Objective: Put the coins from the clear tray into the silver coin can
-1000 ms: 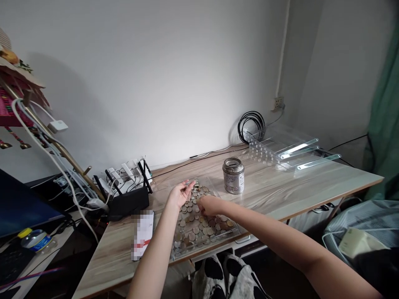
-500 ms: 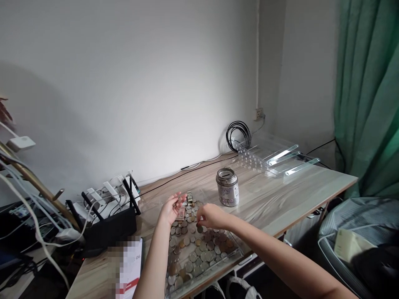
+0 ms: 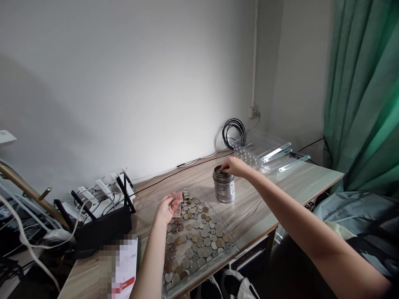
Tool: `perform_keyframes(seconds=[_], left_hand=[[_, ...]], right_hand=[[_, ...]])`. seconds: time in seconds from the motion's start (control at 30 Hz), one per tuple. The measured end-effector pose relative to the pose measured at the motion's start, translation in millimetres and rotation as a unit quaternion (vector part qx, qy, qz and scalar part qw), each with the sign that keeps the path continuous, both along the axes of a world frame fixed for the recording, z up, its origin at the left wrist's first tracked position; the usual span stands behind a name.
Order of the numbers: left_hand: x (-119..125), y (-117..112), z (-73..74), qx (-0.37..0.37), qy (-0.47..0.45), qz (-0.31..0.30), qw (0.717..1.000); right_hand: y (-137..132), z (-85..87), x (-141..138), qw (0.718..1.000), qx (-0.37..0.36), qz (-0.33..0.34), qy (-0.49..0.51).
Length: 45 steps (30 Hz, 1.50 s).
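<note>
My right hand (image 3: 233,167) is at the top of a silver tin coin bank (image 3: 224,191), its fingers pinched over the slotted lid. The coin in that pinch is mostly hidden by the fingers. My left hand (image 3: 166,209) is palm up with its fingers loosely spread, above the left side of a clear tray (image 3: 229,250). Many loose coins (image 3: 199,249) lie spread over the tray. Beside the left fingertips is a rolled banknote (image 3: 186,195), and a reddish banknote (image 3: 177,211) lies just below them.
A black router (image 3: 102,232) and white plugs with cables stand on the left. A calendar page (image 3: 129,261) lies at the front left. Coiled black cable (image 3: 234,133) and a clear acrylic rack (image 3: 264,155) are at the back. A bin bag (image 3: 343,216) stands right of the desk.
My right hand has moved from above the coins up and right to the tin's lid, carrying a coin. The left hand stays nearly in place. The view has shifted slightly.
</note>
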<state>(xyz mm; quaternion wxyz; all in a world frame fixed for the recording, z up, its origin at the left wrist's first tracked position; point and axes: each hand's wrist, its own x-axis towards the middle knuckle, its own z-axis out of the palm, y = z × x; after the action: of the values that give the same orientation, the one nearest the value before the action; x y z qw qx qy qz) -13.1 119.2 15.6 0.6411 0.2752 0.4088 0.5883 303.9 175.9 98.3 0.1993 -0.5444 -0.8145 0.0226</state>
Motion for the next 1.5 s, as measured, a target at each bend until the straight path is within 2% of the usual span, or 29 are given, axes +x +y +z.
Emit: perform_keyframes(seconds=[0.07, 0.13, 0.23, 0.3, 0.37, 0.43, 0.57, 0.7, 0.87, 1.0, 1.07, 1.17, 1.2, 1.23, 1.3, 1.33, 1.4, 1.5], left_hand=[[-1, 0, -0.1, -0.002, -0.009, 0.008, 1.0], [-2, 0, -0.2, -0.007, -0.024, 0.018, 1.0], [-3, 1, -0.7, -0.014, -0.038, 0.031, 0.999], [-3, 2, -1.0, -0.014, -0.03, 0.035, 0.999], [-1, 2, -1.0, -0.01, -0.012, 0.034, 0.999], [0, 1, -0.5, -0.005, 0.004, 0.031, 1.0], [2, -1, 0.7, -0.002, 0.012, 0.032, 0.999], [1, -1, -0.8, -0.007, 0.0, 0.027, 1.0], [0, 3, -4.9, -0.015, -0.019, 0.017, 1.0], [-2, 4, -6.2, -0.018, -0.036, 0.014, 0.999], [-2, 3, -6.1, -0.021, -0.053, 0.016, 0.998], [-1, 2, -5.8, -0.037, -0.088, -0.009, 0.995], [0, 2, -5.8, -0.045, -0.1, -0.031, 0.994], [1, 2, -5.8, -0.051, -0.109, -0.057, 0.991], [3, 3, -6.5, -0.055, -0.121, -0.096, 0.986], [4, 3, -7.0, -0.054, -0.124, -0.1, 0.986], [6, 4, -8.2, -0.052, -0.122, -0.089, 0.987], [8, 4, -9.0, -0.059, -0.114, -0.078, 0.989]], right_hand=[[-4, -8.4, 1, 0.998, 0.041, 0.007, 0.051], [-12, -27.5, 2, 0.985, 0.07, 0.015, 0.155], [-23, -76.3, -2, 0.946, 0.017, 0.028, 0.321], [-26, -111.8, -10, 0.911, -0.001, -0.009, 0.413], [-24, -137.7, -21, 0.9, -0.009, -0.053, 0.433], [-20, -149.2, -34, 0.906, -0.017, -0.092, 0.414], [-6, -144.7, -63, 0.903, 0.013, -0.149, 0.403], [4, -140.3, -78, 0.903, 0.032, -0.163, 0.396], [13, -144.3, -64, 0.93, -0.021, -0.104, 0.353], [15, -143.8, -51, 0.927, -0.027, -0.053, 0.371], [6, -134.9, -50, 0.915, 0.035, -0.055, 0.398], [-17, -107.6, -64, 0.895, 0.208, -0.04, 0.393], [-25, -96.8, -74, 0.9, 0.246, -0.005, 0.359], [-31, -86.6, -88, 0.918, 0.246, 0.045, 0.306], [-38, -71.3, -119, 0.962, 0.155, 0.143, 0.176], [-38, -67.1, -136, 0.972, 0.108, 0.17, 0.117], [-34, -65.6, -163, 0.98, 0.034, 0.192, 0.029], [-25, -70.6, -182, 0.983, -0.019, 0.182, 0.0]])
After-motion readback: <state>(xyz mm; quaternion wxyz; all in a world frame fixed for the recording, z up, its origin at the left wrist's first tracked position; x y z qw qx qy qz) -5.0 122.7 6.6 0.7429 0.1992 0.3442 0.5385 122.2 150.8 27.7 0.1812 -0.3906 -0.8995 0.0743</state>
